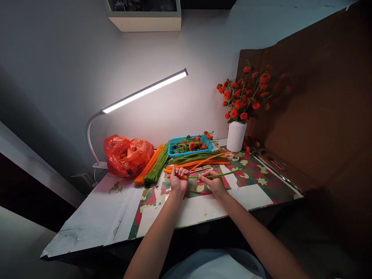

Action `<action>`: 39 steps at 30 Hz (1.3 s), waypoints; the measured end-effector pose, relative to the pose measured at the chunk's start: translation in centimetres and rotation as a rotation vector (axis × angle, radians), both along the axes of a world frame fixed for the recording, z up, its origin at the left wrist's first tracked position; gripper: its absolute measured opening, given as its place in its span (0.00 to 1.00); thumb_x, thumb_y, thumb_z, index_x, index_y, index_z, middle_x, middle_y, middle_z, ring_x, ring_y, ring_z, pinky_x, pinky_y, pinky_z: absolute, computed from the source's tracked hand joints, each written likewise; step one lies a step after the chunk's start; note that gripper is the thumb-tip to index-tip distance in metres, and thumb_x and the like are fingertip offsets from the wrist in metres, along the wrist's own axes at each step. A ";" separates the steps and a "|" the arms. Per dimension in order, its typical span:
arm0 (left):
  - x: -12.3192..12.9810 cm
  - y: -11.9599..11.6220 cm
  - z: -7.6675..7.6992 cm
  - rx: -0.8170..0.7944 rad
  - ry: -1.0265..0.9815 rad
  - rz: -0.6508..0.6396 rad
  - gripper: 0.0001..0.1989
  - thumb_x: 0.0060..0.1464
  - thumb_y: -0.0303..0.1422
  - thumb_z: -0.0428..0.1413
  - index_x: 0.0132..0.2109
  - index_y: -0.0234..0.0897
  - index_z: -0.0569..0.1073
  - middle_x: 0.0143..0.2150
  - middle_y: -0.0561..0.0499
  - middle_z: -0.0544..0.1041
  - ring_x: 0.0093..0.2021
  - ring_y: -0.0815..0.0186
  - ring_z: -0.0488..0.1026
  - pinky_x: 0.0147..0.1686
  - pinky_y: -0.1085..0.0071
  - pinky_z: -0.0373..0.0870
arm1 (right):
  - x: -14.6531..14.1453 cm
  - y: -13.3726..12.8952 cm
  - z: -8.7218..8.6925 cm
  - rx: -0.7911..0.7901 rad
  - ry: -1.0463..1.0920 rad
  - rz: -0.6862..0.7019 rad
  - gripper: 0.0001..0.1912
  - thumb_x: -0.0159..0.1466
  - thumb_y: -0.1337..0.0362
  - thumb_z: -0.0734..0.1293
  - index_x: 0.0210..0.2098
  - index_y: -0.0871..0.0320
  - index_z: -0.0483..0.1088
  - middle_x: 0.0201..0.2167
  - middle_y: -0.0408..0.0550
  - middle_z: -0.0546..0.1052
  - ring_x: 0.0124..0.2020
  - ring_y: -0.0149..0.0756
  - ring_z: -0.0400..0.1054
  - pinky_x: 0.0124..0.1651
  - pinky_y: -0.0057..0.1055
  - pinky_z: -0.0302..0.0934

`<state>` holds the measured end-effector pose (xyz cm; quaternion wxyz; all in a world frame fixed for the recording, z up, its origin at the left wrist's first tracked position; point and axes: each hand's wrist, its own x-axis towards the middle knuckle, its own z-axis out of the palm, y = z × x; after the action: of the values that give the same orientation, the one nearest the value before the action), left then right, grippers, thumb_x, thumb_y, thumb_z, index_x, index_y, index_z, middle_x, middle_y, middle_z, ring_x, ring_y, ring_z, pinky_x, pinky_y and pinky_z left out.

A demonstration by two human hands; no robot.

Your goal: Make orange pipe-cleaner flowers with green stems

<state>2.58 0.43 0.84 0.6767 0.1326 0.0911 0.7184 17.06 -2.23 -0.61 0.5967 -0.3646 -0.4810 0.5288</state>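
my left hand (178, 183) is curled around a small orange piece (185, 177); my right hand (215, 185) pinches a green stem (229, 173) that runs between both hands and points toward three o'clock, over the desk (209, 211). past them, a blue basket (186, 154) of orange blossoms (191, 146) sits at twelve, a red plastic bag (128, 155) at ten, a white vase (236, 137) at one.

- The held pipe cleaner (225, 175) is green, with orange at one end.
- One pipe cleaner bunch (148, 166) is orange; the bunch beside it (157, 166) is green.
- The plastic bag (129, 157) is red-orange with black print.
- The basket (171, 149) is bright blue.
- The vase (236, 137) is white with up-and-down lines.
- Its flowers (265, 78) are orange-red.
- The table cover (263, 180) has green, red and cream patches and stars.
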 end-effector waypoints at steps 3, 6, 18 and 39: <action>0.0 -0.1 0.1 -0.029 -0.006 0.005 0.23 0.64 0.39 0.43 0.21 0.36 0.54 0.17 0.58 0.52 0.17 0.75 0.52 0.22 0.75 0.57 | -0.2 -0.2 0.0 0.004 -0.013 0.017 0.17 0.44 0.52 0.76 0.22 0.56 0.69 0.20 0.44 0.77 0.24 0.40 0.75 0.34 0.36 0.70; 0.2 -0.2 0.1 -0.027 0.007 -0.003 0.23 0.64 0.40 0.43 0.21 0.36 0.54 0.17 0.58 0.52 0.17 0.75 0.52 0.22 0.75 0.56 | -0.4 -0.3 0.0 0.004 -0.033 0.022 0.16 0.44 0.53 0.76 0.22 0.56 0.71 0.19 0.44 0.76 0.24 0.40 0.75 0.34 0.36 0.70; 2.2 -1.2 -0.4 0.000 0.080 -0.178 0.23 0.62 0.42 0.47 0.22 0.36 0.54 0.18 0.59 0.50 0.17 0.75 0.51 0.22 0.75 0.55 | -0.9 0.0 -0.9 0.115 -0.160 -0.005 0.07 0.46 0.60 0.74 0.20 0.56 0.74 0.20 0.44 0.76 0.23 0.36 0.73 0.30 0.31 0.68; -0.4 0.1 -0.1 -0.016 -0.077 -0.017 0.22 0.63 0.38 0.45 0.22 0.36 0.55 0.17 0.59 0.52 0.17 0.75 0.52 0.22 0.76 0.56 | 0.1 -0.5 0.1 0.117 -0.112 -0.065 0.14 0.49 0.54 0.73 0.22 0.56 0.68 0.18 0.45 0.76 0.21 0.37 0.73 0.27 0.31 0.69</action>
<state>2.18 0.51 0.71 0.6870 0.1001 0.0696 0.7163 17.11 -2.77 -0.48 0.6060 -0.3734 -0.5317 0.4590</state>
